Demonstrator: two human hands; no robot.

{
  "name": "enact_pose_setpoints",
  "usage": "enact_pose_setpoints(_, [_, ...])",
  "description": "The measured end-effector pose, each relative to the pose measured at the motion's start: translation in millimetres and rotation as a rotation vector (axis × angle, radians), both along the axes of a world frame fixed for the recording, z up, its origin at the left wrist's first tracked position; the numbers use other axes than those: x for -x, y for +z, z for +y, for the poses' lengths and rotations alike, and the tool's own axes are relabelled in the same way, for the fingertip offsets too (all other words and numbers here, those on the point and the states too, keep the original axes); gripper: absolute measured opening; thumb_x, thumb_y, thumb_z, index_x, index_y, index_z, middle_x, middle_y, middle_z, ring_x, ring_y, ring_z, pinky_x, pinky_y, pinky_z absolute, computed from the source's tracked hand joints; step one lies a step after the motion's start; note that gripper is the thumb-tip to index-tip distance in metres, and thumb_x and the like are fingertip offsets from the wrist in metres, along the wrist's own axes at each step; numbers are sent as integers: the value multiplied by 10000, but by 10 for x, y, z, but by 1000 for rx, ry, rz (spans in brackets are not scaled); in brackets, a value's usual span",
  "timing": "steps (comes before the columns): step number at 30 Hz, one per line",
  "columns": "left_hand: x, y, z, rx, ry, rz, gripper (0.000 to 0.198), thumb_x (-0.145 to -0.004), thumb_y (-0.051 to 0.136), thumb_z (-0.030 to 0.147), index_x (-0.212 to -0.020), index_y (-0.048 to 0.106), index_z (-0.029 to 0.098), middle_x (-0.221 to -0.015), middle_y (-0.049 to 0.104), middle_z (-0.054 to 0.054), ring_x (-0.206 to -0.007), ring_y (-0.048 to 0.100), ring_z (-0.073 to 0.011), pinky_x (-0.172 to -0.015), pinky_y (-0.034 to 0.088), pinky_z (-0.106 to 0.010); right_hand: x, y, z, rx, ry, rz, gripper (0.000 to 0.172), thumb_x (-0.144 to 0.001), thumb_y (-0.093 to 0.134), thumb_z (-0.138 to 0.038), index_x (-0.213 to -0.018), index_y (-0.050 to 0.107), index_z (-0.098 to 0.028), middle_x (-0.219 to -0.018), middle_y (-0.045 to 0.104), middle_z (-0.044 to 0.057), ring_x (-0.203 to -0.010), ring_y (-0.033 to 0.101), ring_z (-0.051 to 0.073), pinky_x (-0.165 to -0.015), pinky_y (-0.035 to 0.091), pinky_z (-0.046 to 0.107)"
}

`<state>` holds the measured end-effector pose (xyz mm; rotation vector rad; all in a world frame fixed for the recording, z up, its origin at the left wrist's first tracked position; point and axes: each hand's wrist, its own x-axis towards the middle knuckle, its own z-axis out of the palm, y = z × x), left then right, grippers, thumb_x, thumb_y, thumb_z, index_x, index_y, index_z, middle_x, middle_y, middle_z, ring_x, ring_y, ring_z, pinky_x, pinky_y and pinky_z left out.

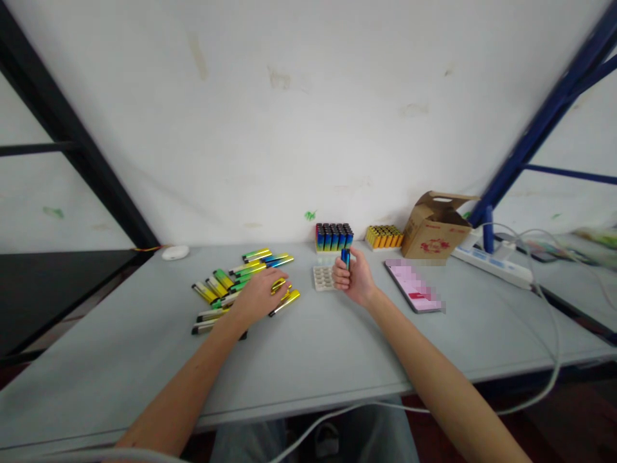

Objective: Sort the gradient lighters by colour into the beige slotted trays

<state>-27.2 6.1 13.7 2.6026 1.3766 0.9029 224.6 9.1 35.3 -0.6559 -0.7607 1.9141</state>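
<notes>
While my right hand (355, 278) grips one blue lighter (346, 257) upright, its fingers wrapped round the body, my left hand (263, 293) reaches palm-down over the loose lighters (223, 279), which lie scattered toward the left end of the counter (313, 366). The left fingers curl at a yellow lighter (278, 283); whether they pinch it or merely rest on it, I cannot tell. Just left of the right hand, and partly hidden by it, sits a pale tray (324, 278) of small cells; those that show are unfilled. Along the counter's back edge stand two sets in close rows: a blue set (334, 238) and, to its right, a yellow set (384, 236). From this arrangement I judge two groups complete, the pale tray barely begun if at all, and the scattered pieces left to be stood in order. Toward the counter's right end are a phone (414, 286), a cardboard box (434, 231) and a power strip (491, 263).
</notes>
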Motion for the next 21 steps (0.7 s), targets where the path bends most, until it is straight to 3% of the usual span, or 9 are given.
enact_pose_setpoints(3, [-8,-9,1,-4,0,4,307,-903,447,376,-911,689,186,-943,714,-97,-920,643,-244,-880,500,-408,21,16,-21,-24,-4,-8,466,-841,419,-606,-597,352,-215,-471,243,-81,-390,167,74,-368,179,194])
enact_pose_setpoints(7, [-9,-16,-5,3,4,-17,294,-898,465,382,-917,692,196,-959,716,-102,-933,645,-257,-889,498,-418,62,37,-40,-63,-99,-28,335,-867,418,-480,-695,488,-201,-543,397,-34,-450,347,102,-409,259,200])
enact_pose_setpoints(12, [-18,-15,-23,6,-14,-60,267,-879,490,370,-922,696,207,-977,719,-99,-959,646,-263,-913,491,-420,101,7,-19,-107,-186,-126,156,-819,580,-345,-819,602,-191,-666,576,-7,-581,522,114,-561,420,224])
enact_pose_setpoints(16, [-47,15,-53,14,-29,-80,277,-886,501,386,-961,693,200,-1010,715,-103,-992,643,-268,-934,481,-416,112,-45,-13,-311,-251,-236,266,-710,756,-403,-837,661,-190,-781,693,27,-758,621,152,-711,472,252])
enact_pose_setpoints(21, [-206,26,-166,52,-81,-194,348,-882,547,420,-1116,641,180,-1076,699,-107,-989,643,-252,-917,487,-392,160,-38,-99,-495,-202,-343,380,-669,794,-441,-957,711,-208,-975,731,59,-893,648,188,-855,484,332])
